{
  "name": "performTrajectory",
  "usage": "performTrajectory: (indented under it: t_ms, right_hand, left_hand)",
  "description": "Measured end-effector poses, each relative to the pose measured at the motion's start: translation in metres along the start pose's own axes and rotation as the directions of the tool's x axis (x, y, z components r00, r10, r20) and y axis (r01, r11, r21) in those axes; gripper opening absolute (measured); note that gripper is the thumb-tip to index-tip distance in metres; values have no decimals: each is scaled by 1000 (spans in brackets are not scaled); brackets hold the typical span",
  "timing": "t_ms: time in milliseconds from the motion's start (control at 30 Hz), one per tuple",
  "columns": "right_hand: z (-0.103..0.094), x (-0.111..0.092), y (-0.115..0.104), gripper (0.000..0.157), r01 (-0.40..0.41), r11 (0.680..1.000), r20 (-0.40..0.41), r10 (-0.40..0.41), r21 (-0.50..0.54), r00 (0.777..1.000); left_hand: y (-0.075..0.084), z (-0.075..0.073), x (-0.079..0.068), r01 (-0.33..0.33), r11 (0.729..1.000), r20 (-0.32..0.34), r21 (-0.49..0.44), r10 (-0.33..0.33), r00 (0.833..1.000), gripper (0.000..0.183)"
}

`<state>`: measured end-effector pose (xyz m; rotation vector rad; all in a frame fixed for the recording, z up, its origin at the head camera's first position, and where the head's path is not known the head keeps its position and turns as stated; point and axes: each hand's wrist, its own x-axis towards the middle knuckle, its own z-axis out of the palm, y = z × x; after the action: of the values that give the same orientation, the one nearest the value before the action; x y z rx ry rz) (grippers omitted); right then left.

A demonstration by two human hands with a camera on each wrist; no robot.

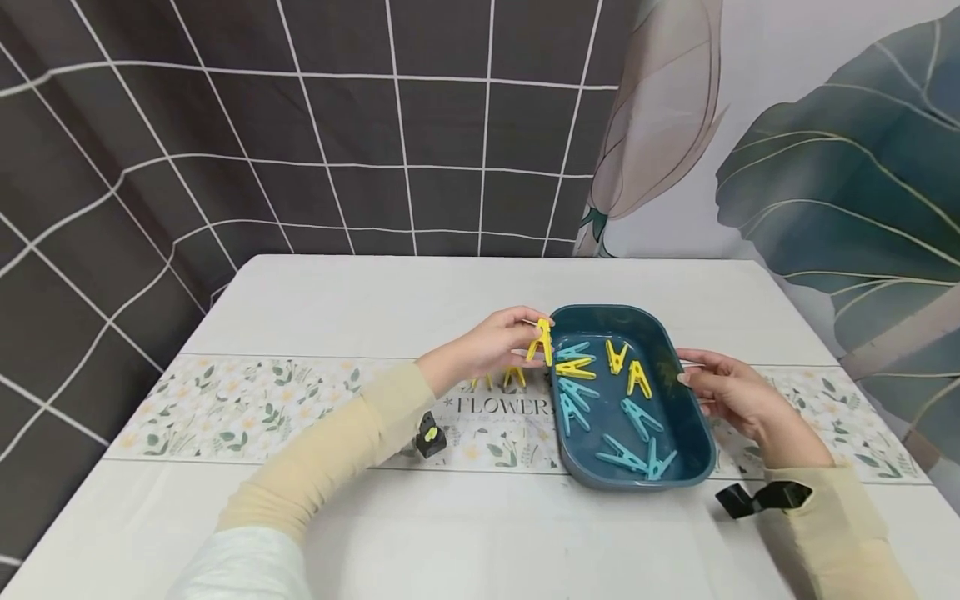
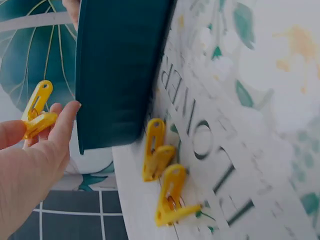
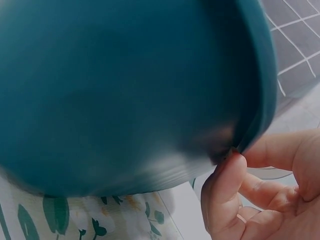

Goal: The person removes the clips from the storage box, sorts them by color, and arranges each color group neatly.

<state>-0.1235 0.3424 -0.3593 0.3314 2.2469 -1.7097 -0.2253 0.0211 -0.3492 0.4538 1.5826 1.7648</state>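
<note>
"Hands first, please: what has each one got?"

"Left hand (image 1: 495, 346) pinches a yellow clothespin (image 1: 543, 331) between thumb and fingers; it holds the pin upright just beside the tray's left rim; whether the pin touches the rim, I cannot tell. Right hand (image 1: 738, 400) grips the tray (image 1: 686, 442) by the opposite rim; its thumb lies at the edge, with fingers against the outer side."

"And inside that tray?"

"Three yellow clothespins (image 1: 638, 380) and six light-blue clothespins (image 1: 641, 418); the blue ones lie mostly along the left side and toward the near end; one yellow rests among the blues by the left wall, the other two nearer the middle."

"Any outside it?"

"Two yellow pins (image 2: 172, 187) stand on the table (image 1: 465, 517), side by side, near the tray's left wall and beneath the left hand; the left wrist view shows them best."

"What surrounds all this?"

"White tabletop with a floral band (image 1: 247, 408) and printed lettering running partly under the tray; behind it, a dark cloth with white grid lines (image 1: 442, 125); to the right, a large painted leaf (image 1: 862, 183)."
</note>
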Motion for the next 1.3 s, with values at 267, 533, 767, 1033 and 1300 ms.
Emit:
performTrajectory:
  t_ms: [267, 533, 767, 1033, 1300]
  right_hand:
    - [0, 0, -1, 59, -6, 1000, -10, 6, -11, 1000]
    - [-1, 1, -2, 61, -8, 1000, -18, 7, -30, 1000]
    - [0, 0, -1, 60, -6, 999, -16, 5, -44, 1000]
    - [1, -1, -2, 60, -7, 999, -17, 7, -36, 1000]
    - [2, -1, -2, 61, 0, 999, -16, -1, -37, 1000]
  left_hand:
    - [-4, -17, -9, 20, 986, -90, 163, -5, 996, 35]
    - [-7, -40, -21, 80, 962, -131, 262, -47, 990, 37]
    - [-14, -61, -32, 124, 939, -163, 320, -75, 984, 36]
    - [-14, -72, -45, 177, 926, -231, 334, -102, 968, 34]
    - [-17, -81, -52, 211, 913, -258, 349, -123, 958, 34]
